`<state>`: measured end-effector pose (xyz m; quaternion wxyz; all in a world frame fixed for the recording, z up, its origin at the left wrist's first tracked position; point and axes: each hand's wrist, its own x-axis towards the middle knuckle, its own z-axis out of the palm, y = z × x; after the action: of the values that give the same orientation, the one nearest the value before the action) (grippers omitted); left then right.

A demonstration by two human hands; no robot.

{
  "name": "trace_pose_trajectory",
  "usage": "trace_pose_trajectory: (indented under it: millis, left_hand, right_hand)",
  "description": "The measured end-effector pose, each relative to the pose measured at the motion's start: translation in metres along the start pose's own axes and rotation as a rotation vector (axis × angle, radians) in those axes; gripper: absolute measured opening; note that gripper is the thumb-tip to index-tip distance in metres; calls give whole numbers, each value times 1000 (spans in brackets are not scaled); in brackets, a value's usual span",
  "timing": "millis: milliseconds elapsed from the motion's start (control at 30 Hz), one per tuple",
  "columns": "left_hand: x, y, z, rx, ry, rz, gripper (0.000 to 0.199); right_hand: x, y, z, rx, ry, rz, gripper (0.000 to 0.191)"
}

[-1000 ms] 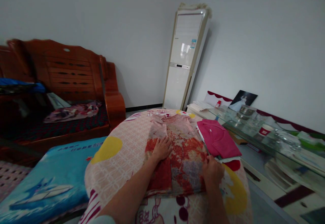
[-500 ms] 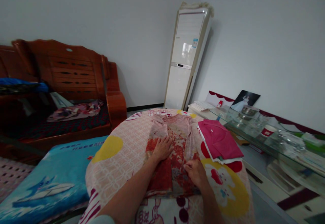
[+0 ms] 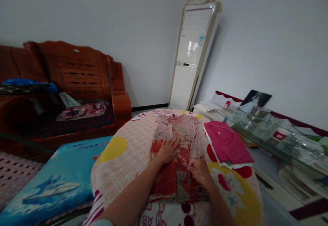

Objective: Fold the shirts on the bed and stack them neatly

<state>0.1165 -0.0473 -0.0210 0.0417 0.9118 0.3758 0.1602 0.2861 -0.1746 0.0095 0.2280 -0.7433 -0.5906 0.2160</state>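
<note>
A pink and rust-red patterned shirt (image 3: 183, 144) lies on a round table, its sides folded in over the front. My left hand (image 3: 167, 151) rests palm down on its left half, fingers stretched out and pressing the cloth. On the right side, my right hand (image 3: 198, 169) has its fingers curled and pinched at the shirt's folded sleeve edge; the fingertips partly hide the cloth there. A folded magenta shirt (image 3: 228, 142) lies to the right, on top of white cloth.
A patterned tablecloth (image 3: 135, 154) covers the table. To the right stands a glass-topped cabinet (image 3: 258, 133) holding a paper cup (image 3: 280, 134) and a metal bowl (image 3: 258, 111). A blue printed cushion (image 3: 56, 178) lies at the left, before a wooden sofa (image 3: 82, 72). A tall air conditioner (image 3: 188, 55) stands behind.
The view has turned slightly left, so everything sits a little further right. My left hand stays flat on the shirt, and my right hand stays pinched at its right edge.
</note>
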Motion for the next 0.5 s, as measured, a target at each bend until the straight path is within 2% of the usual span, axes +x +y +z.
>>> trace_pose_trajectory:
  millis: [100, 200, 300, 400, 500]
  left_hand:
    - [4, 5, -8, 19, -44, -27, 52]
    - [20, 12, -19, -16, -114, -68, 44]
    - [46, 26, -22, -145, -138, -31, 34]
    - [73, 46, -12, -218, -111, 59, 36]
    - [95, 64, 5, -177, -141, 83, 37]
  right_hand:
    - [-6, 6, 8, -41, 92, -118, 13]
    - [-8, 8, 10, -41, 105, -111, 16]
    - [-8, 8, 10, -26, 120, -85, 16]
    - [-9, 8, 11, -16, 112, -65, 13]
    - [-11, 9, 12, 3, 95, -54, 10]
